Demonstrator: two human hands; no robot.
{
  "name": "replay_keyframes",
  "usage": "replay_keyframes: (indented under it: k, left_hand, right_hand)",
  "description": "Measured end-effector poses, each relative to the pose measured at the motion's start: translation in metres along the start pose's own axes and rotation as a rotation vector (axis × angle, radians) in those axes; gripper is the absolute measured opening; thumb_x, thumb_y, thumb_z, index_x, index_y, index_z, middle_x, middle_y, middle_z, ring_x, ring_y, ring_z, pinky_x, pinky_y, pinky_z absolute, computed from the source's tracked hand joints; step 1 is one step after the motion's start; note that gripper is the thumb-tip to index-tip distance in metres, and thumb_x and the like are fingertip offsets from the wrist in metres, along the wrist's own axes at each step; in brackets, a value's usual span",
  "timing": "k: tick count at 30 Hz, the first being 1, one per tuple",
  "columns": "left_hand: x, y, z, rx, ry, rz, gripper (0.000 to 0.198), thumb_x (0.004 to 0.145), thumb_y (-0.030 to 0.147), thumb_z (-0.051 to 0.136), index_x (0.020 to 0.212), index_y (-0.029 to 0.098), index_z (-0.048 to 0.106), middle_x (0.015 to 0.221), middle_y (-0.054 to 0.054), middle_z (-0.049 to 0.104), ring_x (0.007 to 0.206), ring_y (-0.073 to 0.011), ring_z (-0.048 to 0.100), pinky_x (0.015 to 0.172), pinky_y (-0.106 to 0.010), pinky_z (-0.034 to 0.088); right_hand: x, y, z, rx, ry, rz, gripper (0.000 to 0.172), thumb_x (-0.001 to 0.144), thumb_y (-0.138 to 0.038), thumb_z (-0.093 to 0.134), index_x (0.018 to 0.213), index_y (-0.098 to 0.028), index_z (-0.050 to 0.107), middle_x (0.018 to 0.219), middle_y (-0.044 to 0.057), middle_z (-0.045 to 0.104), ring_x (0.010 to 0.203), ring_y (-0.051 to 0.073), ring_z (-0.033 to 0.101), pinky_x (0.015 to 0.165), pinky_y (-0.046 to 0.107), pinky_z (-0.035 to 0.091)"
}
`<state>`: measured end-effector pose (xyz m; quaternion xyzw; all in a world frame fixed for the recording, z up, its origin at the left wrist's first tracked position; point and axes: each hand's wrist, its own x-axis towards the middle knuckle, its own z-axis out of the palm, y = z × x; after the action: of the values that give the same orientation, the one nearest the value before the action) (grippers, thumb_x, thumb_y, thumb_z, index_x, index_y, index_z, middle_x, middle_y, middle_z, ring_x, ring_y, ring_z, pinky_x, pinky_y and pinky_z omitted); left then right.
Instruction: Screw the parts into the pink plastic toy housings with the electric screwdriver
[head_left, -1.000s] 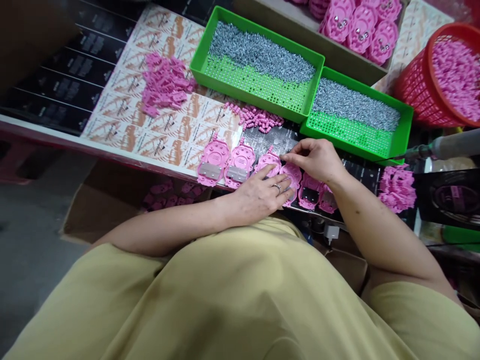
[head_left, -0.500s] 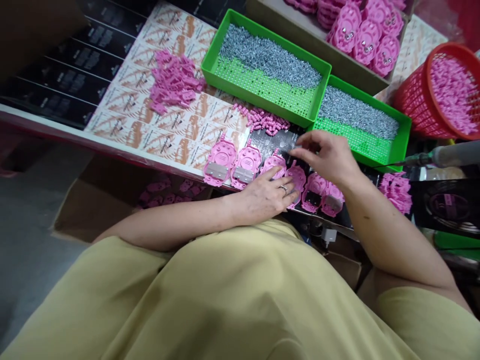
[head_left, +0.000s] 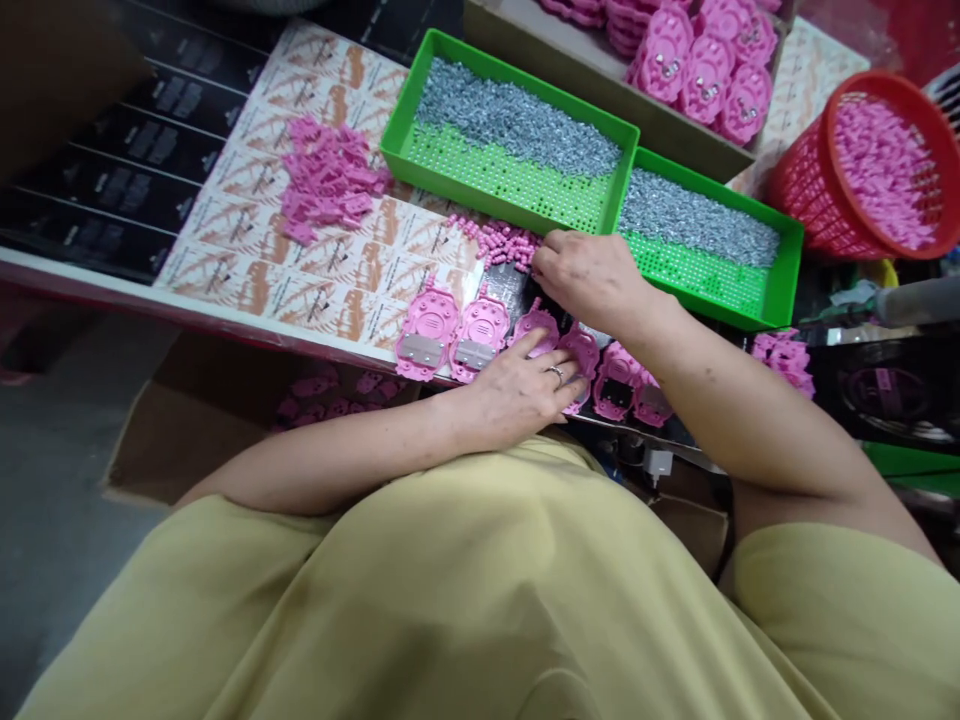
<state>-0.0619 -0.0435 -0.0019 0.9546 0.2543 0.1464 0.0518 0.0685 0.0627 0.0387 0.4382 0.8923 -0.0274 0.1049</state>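
Several pink plastic casings [head_left: 428,318] lie in a row along the table's near edge, some with a grey metal plate [head_left: 475,354] at the lower end. My left hand [head_left: 525,390] rests with fingers spread over the casings in the middle of the row, partly covering them. My right hand [head_left: 589,278] is at the pile of small pink pegs [head_left: 504,243] in front of the green trays. Its fingers are bent together at the pile's right end; whatever is between the fingertips is hidden.
Two green trays [head_left: 517,190] hold small silvery screws. Behind them stands a cardboard box [head_left: 600,75] of pink casings. A red basket [head_left: 810,190] of pink pieces is at right, near a screwdriver-like tool [head_left: 919,302]. Loose pink parts [head_left: 330,178] are heaped at left.
My right hand has moved left and away from me, from above the casings to the small pink pegs. My left hand stays on the casings. The view has shifted slightly.
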Motion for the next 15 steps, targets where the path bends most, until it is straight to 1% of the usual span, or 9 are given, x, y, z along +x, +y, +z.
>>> replay_keyframes:
  k: [2, 4, 6, 7, 9, 11, 13, 15]
  left_hand:
    - [0.001, 0.002, -0.005, -0.003, 0.018, -0.012, 0.040, 0.088, 0.038, 0.066, 0.118, 0.011, 0.064, 0.120, -0.013, 0.068, 0.116, -0.0282, 0.060, 0.105, -0.050, 0.041]
    - [0.006, 0.005, -0.007, 0.000, 0.061, 0.002, 0.043, 0.089, 0.039, 0.066, 0.121, 0.011, 0.063, 0.127, -0.013, 0.065, 0.122, -0.0290, 0.057, 0.107, -0.049, 0.040]
    - [0.013, 0.010, -0.005, 0.006, 0.094, 0.046, 0.044, 0.089, 0.038, 0.065, 0.124, 0.011, 0.062, 0.132, -0.014, 0.061, 0.125, -0.0288, 0.055, 0.109, -0.048, 0.039]
    - [0.018, 0.013, -0.002, 0.006, 0.099, 0.068, 0.045, 0.089, 0.038, 0.065, 0.125, 0.011, 0.061, 0.134, -0.014, 0.060, 0.126, -0.0286, 0.054, 0.109, -0.047, 0.039]
    - [0.028, 0.018, 0.005, 0.008, 0.072, 0.086, 0.048, 0.088, 0.038, 0.066, 0.127, 0.011, 0.060, 0.137, -0.015, 0.058, 0.128, -0.0285, 0.053, 0.109, -0.048, 0.040]
    - [0.035, 0.022, 0.014, 0.020, 0.026, 0.072, 0.048, 0.089, 0.037, 0.066, 0.128, 0.011, 0.059, 0.137, -0.016, 0.058, 0.129, -0.0281, 0.053, 0.108, -0.049, 0.040]
    - [0.038, 0.024, 0.020, 0.035, -0.002, 0.070, 0.041, 0.093, 0.031, 0.061, 0.128, 0.010, 0.059, 0.135, -0.016, 0.060, 0.127, -0.0266, 0.055, 0.108, -0.049, 0.041]
    - [0.037, 0.024, 0.023, 0.040, 0.005, 0.090, 0.034, 0.097, 0.025, 0.054, 0.126, 0.010, 0.060, 0.131, -0.015, 0.062, 0.123, -0.0252, 0.058, 0.108, -0.050, 0.042]
  right_hand:
    - [-0.012, 0.004, -0.006, 0.108, 0.065, 0.074, 0.032, 0.093, -0.021, 0.038, 0.110, -0.016, 0.065, 0.106, 0.013, 0.068, 0.096, 0.028, 0.062, 0.075, 0.037, 0.043]
    - [-0.030, 0.013, -0.011, 0.300, 0.177, 0.146, 0.028, 0.091, -0.025, 0.045, 0.109, -0.018, 0.066, 0.098, 0.009, 0.070, 0.089, 0.023, 0.064, 0.077, 0.036, 0.046]
    - [-0.052, 0.025, -0.014, 0.525, 0.272, 0.185, 0.023, 0.088, -0.030, 0.053, 0.102, -0.019, 0.068, 0.089, 0.006, 0.071, 0.079, 0.018, 0.063, 0.073, 0.032, 0.047]
    - [-0.062, 0.031, -0.012, 0.636, 0.292, 0.197, 0.021, 0.086, -0.033, 0.058, 0.097, -0.019, 0.070, 0.084, 0.005, 0.070, 0.074, 0.016, 0.062, 0.068, 0.031, 0.047]
    - [-0.081, 0.044, -0.004, 0.840, 0.279, 0.233, 0.024, 0.079, -0.040, 0.067, 0.086, -0.018, 0.071, 0.073, 0.004, 0.067, 0.063, 0.013, 0.057, 0.059, 0.028, 0.044]
    - [-0.094, 0.056, 0.011, 0.996, 0.237, 0.291, 0.031, 0.073, -0.047, 0.073, 0.080, -0.017, 0.071, 0.064, 0.002, 0.063, 0.055, 0.010, 0.050, 0.053, 0.027, 0.039]
    - [-0.102, 0.064, 0.029, 1.067, 0.213, 0.352, 0.038, 0.069, -0.054, 0.074, 0.077, -0.016, 0.071, 0.060, 0.000, 0.061, 0.052, 0.009, 0.045, 0.050, 0.026, 0.036]
    - [-0.105, 0.068, 0.044, 1.068, 0.217, 0.372, 0.043, 0.068, -0.058, 0.074, 0.075, -0.016, 0.071, 0.062, 0.001, 0.062, 0.053, 0.009, 0.046, 0.052, 0.026, 0.036]
